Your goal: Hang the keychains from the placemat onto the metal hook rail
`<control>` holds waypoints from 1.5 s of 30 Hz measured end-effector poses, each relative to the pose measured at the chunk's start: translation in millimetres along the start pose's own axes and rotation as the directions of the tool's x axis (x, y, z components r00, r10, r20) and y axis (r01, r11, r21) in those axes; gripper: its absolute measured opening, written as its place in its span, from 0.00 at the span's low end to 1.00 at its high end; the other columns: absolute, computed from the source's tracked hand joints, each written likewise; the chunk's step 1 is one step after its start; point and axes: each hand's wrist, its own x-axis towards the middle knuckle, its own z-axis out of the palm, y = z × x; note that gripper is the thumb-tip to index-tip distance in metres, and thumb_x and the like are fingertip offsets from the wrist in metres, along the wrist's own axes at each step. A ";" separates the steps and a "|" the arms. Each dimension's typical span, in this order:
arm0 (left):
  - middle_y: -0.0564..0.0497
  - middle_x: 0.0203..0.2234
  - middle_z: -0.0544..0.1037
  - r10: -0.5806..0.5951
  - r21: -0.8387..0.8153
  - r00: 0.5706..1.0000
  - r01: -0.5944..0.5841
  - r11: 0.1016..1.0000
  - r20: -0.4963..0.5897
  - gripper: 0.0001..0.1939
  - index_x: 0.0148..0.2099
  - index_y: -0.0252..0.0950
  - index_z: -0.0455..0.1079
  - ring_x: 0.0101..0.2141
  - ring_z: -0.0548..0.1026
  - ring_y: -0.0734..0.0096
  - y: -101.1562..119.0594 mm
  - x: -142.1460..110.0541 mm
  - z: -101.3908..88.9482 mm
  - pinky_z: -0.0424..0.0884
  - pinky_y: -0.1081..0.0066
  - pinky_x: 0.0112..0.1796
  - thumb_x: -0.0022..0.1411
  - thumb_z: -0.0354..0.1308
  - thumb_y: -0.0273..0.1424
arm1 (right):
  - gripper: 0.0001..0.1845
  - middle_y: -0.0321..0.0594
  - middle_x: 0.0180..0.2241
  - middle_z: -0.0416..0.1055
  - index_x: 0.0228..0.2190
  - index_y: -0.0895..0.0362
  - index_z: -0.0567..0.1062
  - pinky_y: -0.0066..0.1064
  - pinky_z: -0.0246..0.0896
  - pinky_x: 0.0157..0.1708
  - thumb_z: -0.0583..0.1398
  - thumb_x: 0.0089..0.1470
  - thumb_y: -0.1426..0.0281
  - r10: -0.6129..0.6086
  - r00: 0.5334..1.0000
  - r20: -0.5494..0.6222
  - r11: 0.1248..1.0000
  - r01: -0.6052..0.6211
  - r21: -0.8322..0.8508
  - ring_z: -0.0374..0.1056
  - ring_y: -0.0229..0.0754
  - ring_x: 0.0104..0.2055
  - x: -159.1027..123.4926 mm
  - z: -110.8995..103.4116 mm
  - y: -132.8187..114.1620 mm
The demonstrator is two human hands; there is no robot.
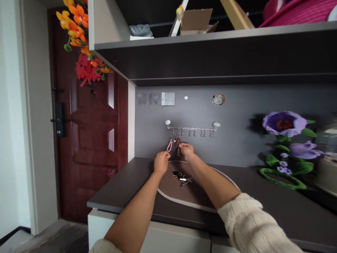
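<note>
At the centre of the head view, the right hand [187,151] pinches the hanging keys [178,149] below a hook rail [192,129]; the left hand [161,162], apart from it, curls just under a pink strap [170,145], its grip unclear. Lower down, loose keys [185,180] lie on a brown mat [200,193].

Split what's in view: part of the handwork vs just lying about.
In the job:
hook rail
pink strap hanging from it
hanging keys, at the right hand
probably the loose keys on the oval mat

Just about:
purple artificial flowers
orange artificial flowers
cardboard box
</note>
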 end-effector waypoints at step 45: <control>0.52 0.23 0.72 0.083 -0.178 0.931 -0.019 0.984 0.356 0.07 0.31 0.32 0.70 0.25 0.65 0.76 0.0 -13.9 -12.7 0.61 0.74 0.31 0.51 0.52 0.28 | 0.04 0.33 0.17 0.67 0.19 0.58 0.73 0.24 0.51 0.28 0.59 0.41 0.75 -0.158 0.867 0.473 0.680 0.443 -0.584 0.57 0.32 0.22 -79.3 -59.4 16.7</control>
